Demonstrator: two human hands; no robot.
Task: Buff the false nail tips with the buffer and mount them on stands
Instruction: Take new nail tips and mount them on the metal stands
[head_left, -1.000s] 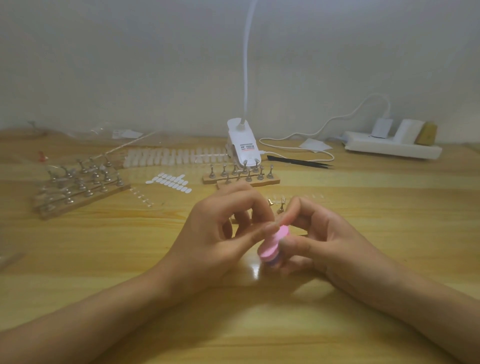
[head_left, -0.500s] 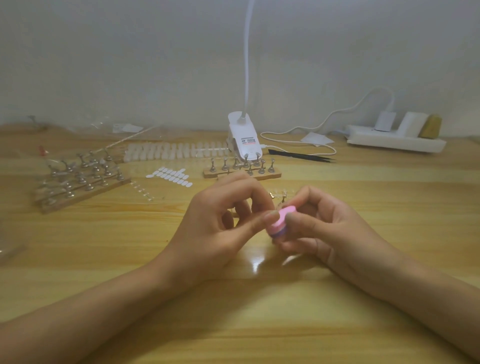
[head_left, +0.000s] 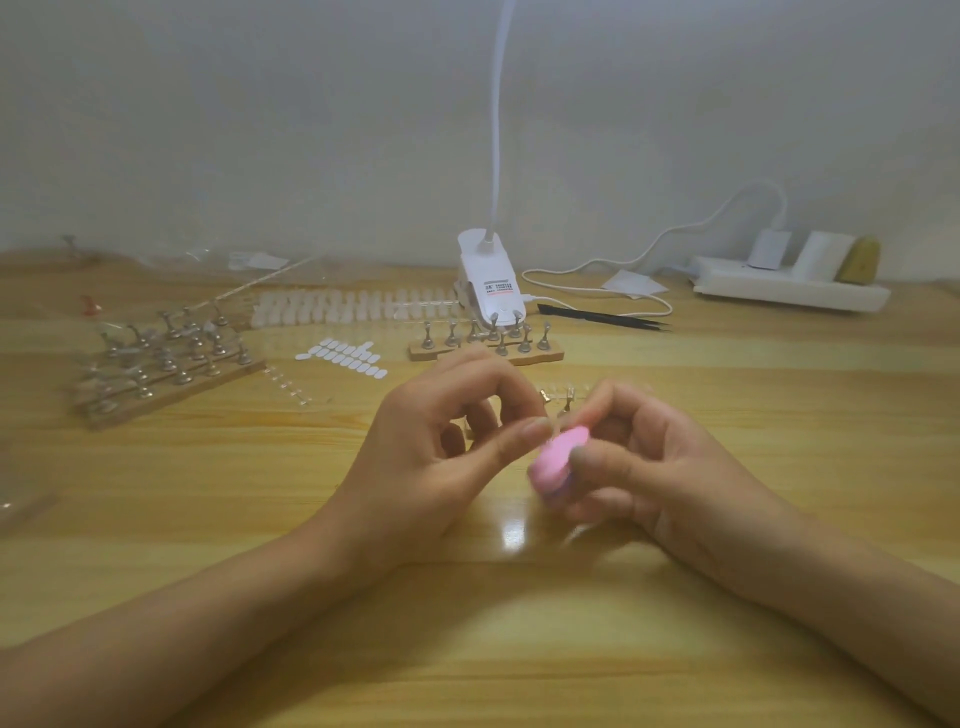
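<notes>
Two hands, frame ctr, over table (head_left: 208, 519): we note right hand (head_left: 649, 467) fingers gripping pink buffer (head_left: 558, 460); left hand (head_left: 431, 452) fingers curled at its edge, held item indiscernible.

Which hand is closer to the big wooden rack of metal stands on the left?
Left. The left hand lies right of the rack; the right hand, gripping the pink buffer, lies farther right still.

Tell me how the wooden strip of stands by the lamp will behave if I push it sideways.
The wooden strip lies flat and low, so it should slide rather than tip. Its metal stands are thin and upright on small feet; if they are loose, some may topple. The strip is thin, so probably light.
</notes>
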